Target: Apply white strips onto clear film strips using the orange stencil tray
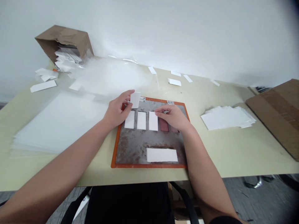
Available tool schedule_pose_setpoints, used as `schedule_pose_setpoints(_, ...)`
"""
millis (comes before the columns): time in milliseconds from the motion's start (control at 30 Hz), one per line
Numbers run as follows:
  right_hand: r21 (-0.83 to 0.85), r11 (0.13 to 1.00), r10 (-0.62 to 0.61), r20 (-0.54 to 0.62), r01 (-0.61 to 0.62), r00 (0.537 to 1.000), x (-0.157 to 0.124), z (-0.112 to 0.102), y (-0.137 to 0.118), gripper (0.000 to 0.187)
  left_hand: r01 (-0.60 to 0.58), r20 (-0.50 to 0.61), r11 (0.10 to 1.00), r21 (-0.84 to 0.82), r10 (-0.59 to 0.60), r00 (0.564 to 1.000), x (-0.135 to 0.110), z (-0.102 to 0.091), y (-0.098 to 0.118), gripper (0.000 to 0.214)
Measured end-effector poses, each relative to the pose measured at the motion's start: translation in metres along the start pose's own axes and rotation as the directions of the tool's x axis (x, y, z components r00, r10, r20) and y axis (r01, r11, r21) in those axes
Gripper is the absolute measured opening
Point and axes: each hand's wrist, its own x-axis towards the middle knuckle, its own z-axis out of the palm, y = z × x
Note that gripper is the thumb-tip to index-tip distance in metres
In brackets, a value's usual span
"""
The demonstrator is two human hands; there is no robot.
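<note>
White card (135, 100) pinched in left hand (116, 109); open right hand (170, 117) rests on another card (153, 123) on rusty plate (149, 155).

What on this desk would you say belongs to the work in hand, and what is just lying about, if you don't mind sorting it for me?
In use: left hand holding a white card; right hand resting at the white strips; rusty metal plate with orange border.

Lying about: stack of white cards; tipped cardboard box; cardboard sheet; clear plastic sheets.

White wall (177, 34), cream tabletop (217, 155), grey floor (263, 199)
</note>
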Motion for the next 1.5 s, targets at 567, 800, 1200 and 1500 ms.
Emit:
schedule_pose_setpoints(567, -0.124, 0.932, -0.357, -0.152, 0.340, 0.922, -0.012, 0.006, -0.017, 0.033, -0.165, -0.014, 0.986, 0.036, 0.166, 0.986, -0.001, 0.001, 0.000, 0.040)
schedule_pose_setpoints(800, -0.314, 0.820, -0.515, -0.040, 0.478, 0.856, -0.014, 0.019, -0.028, 0.053, -0.348, 0.022, 0.936, 0.058, 0.347, 0.938, -0.001, -0.001, 0.004, 0.038)
schedule_pose_setpoints(1200, -0.413, 0.803, -0.469, 0.008, 0.430, 0.883, -0.014, 0.022, -0.036, 0.052, -0.368, 0.040, 0.929, 0.028, 0.367, 0.929, 0.000, -0.002, 0.005, 0.037)
schedule_pose_setpoints(1500, -0.442, 0.793, -0.471, -0.009, 0.419, 0.882, -0.013, 0.024, -0.037, 0.056, -0.350, 0.040, 0.937, -0.014, 0.350, 0.936, 0.000, -0.003, 0.007, 0.033)
